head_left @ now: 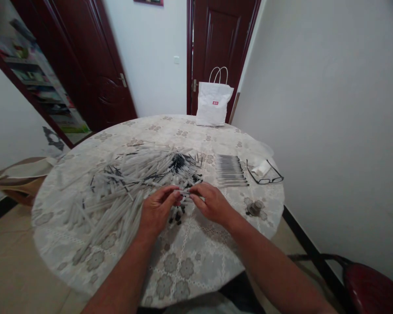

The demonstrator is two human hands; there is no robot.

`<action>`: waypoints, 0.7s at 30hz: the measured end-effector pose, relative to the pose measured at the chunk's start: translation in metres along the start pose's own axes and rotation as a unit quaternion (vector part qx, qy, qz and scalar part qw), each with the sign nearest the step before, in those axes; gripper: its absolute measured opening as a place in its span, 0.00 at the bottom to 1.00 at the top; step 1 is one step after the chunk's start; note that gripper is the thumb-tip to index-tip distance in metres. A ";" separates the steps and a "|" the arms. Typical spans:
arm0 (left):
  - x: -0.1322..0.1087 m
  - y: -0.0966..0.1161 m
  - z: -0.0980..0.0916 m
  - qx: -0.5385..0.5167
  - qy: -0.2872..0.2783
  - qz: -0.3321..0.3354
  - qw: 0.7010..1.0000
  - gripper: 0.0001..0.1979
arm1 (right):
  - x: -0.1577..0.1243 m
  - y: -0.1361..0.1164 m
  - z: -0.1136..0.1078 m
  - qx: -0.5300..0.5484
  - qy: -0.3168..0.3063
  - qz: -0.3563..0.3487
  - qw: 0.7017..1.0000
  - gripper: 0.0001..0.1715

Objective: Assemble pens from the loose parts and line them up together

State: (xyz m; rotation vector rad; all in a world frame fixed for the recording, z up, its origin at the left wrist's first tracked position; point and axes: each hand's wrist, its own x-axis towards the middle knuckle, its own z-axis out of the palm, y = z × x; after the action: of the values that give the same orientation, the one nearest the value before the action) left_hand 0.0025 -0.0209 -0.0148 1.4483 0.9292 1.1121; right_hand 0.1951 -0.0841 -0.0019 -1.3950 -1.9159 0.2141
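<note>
Looking down at a round bench (190,266) under a pale flowered cloth, both of the person's bare hands meet over its near middle. The left hand (157,210) and the right hand (212,203) have their fingertips drawn in toward each other, each pinching one end of a thin white tube (185,192) held level just above the cloth. It is too small to tell whether it is one piece or two being joined. Judging by the grip, the step in hand is fine fingertip work on this single piece, and whatever follows calls for a steady, light pinch and true alignment rather than force. Beyond and left of the left hand sprawls a big loose pile of white tubes (124,185), some black-tipped. A few small black bits (177,216) lie directly under the hands. Beyond the right hand, a neat row of pens (231,172) lies side by side, with black-framed glasses (265,176) further right. A small grey round object (254,208) (unclear what) sits just right of the right wrist. Far beyond both hands stands a white paper bag (213,104).
</note>
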 end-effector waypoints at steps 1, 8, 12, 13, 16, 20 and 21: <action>0.000 -0.001 0.000 0.016 -0.009 0.005 1.000 0.16 | 0.000 0.001 -0.009 -0.038 -0.019 -0.013 0.999 0.07; -0.001 -0.002 -0.009 0.123 0.004 0.064 0.990 0.13 | -0.010 0.048 -0.083 -0.271 -0.139 0.098 0.947 0.07; -0.009 -0.002 -0.022 0.243 0.017 0.118 0.963 0.12 | -0.019 0.085 -0.095 -0.334 -0.222 0.171 0.900 0.09; -0.012 -0.004 -0.025 0.264 0.017 0.129 0.956 0.12 | -0.021 0.091 -0.093 -0.341 -0.231 0.182 0.893 0.10; -0.018 -0.009 -0.033 0.312 0.019 0.159 0.936 0.12 | -0.027 0.099 -0.087 -0.352 -0.237 0.189 0.886 0.10; -0.022 -0.017 -0.039 0.353 0.031 0.181 0.917 0.13 | -0.025 0.099 -0.079 -0.360 -0.226 0.183 0.887 0.10; -0.022 -0.018 -0.040 0.360 0.035 0.182 0.914 0.14 | -0.024 0.099 -0.078 -0.362 -0.224 0.186 0.886 0.10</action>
State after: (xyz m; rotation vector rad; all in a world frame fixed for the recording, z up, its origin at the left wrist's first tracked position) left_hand -0.0420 -0.0287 -0.0349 2.2677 1.2283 1.1439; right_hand 0.3229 -0.0875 -0.0105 -2.3916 -2.1898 -0.0168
